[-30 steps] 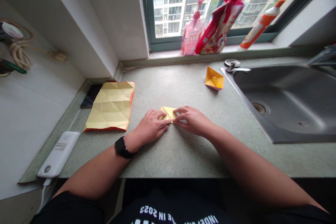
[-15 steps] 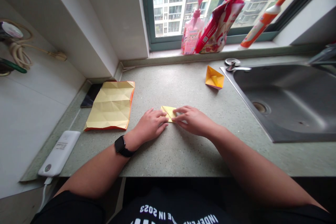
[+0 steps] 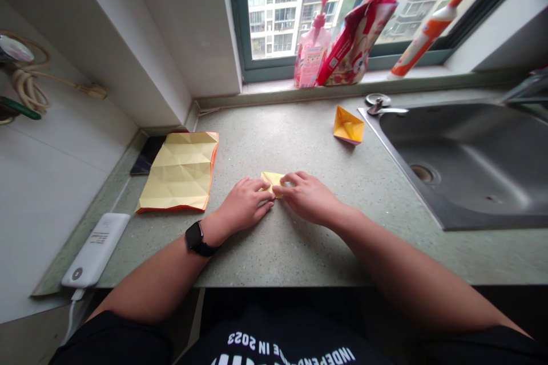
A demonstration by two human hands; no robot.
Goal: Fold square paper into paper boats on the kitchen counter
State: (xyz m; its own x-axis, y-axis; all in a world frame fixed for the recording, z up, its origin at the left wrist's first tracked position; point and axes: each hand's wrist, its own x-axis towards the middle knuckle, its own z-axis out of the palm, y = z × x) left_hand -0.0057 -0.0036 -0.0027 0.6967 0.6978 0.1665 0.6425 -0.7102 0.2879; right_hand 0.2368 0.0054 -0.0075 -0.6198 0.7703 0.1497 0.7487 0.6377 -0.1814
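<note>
Fingers (image 3: 259,197), mine, left hand (image 3: 242,205) and right hand (image 3: 310,197): slightly parted, tips on one folded yellow paper (image 3: 273,177), grip I cannot tell; creased sheet (image 3: 178,174) to my left

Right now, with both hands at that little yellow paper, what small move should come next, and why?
Probably a gentle press along the diagonal line with the right hand: its fingertips are at one side of the small folded paper, while the left hand seems to steady the other side on the counter.
</note>
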